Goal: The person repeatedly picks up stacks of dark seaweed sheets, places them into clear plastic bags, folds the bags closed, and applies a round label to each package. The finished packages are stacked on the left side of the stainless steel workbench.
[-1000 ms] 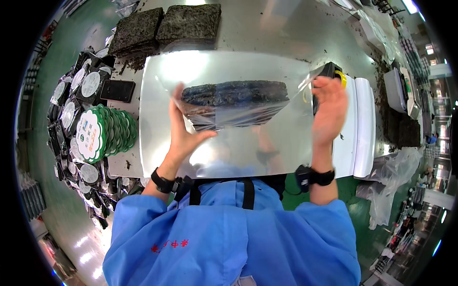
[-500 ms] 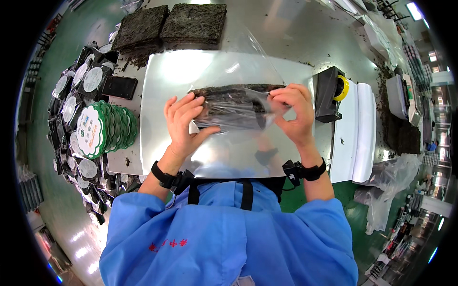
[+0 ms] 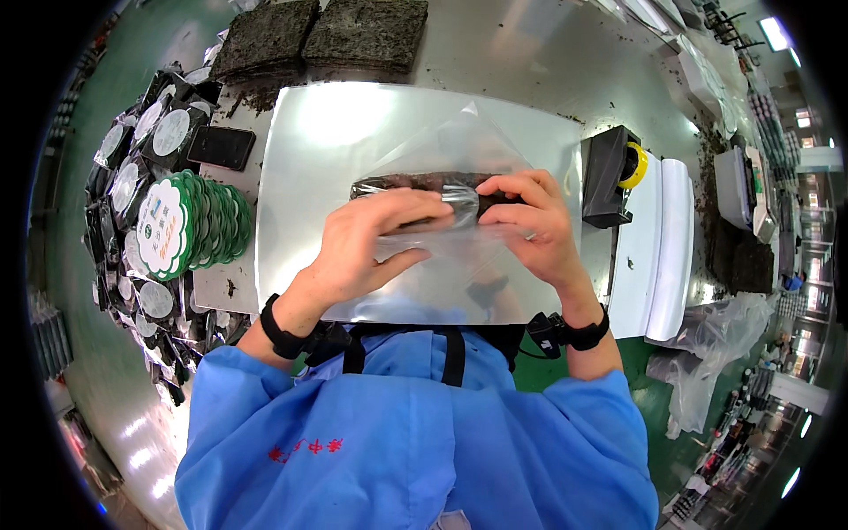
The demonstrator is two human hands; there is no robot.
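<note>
A dark, flat-sided bundle of what looks like dried seaweed (image 3: pixel 397 182) lies crosswise, partly wrapped in clear plastic film (image 3: pixel 464 141). One pointed corner of the film spreads out on the far side. My left hand (image 3: pixel 353 243) reaches over the near side of the bundle, fingers stretched flat on the film and thumb apart below. At the bundle's right part, my right hand (image 3: pixel 541 231) has its fingers bent onto the film, gripping it. Fingers and film glare hide much of the bundle's middle. Beneath everything is a shiny pale work sheet (image 3: pixel 305 203).
Two stacks of dark pressed sheets (image 3: pixel 364 35) stand at the back. On the left are a phone (image 3: pixel 221 147), green-edged scalloped labels (image 3: pixel 168 225) and a heap of black packages (image 3: pixel 124 185). A tape dispenser (image 3: pixel 609 177), white roll (image 3: pixel 673 247) and crumpled clear plastic (image 3: pixel 707 349) are on the right.
My left hand has moved right from the bundle's left end onto its middle. My right hand has shifted slightly inward. The film's far corner has come down nearer the bundle.
</note>
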